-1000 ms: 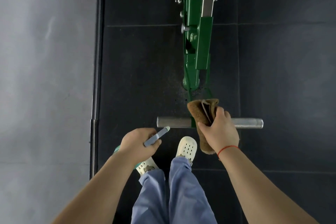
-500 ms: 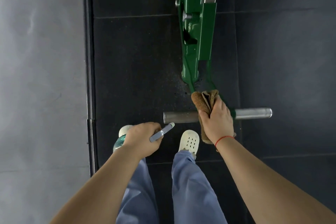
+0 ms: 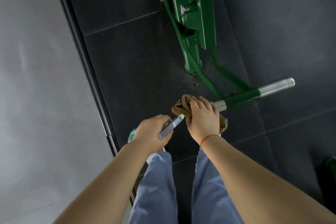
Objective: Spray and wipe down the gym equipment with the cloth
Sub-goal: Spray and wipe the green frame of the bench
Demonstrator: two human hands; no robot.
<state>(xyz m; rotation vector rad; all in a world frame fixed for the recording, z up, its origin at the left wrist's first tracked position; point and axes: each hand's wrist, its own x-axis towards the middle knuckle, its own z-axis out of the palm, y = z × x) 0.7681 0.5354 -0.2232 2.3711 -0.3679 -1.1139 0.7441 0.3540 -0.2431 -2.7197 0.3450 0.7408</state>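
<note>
The right hand (image 3: 203, 118) curls round the cloth (image 3: 181, 104), clamping it over the near end of the steel bar (image 3: 221, 106) on the green frame (image 3: 192, 23). A firm wrap, slid and twisted along the knurling, should clean best. The left hand (image 3: 151, 132) grips the spray bottle (image 3: 169, 126), its nozzle beside the cloth; how full it is cannot be seen.

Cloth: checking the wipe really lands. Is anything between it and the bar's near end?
Nothing visible. The right hand holds the cloth over the hidden end of the bar; the spray bottle in the left hand sits beside it, not between.
</note>
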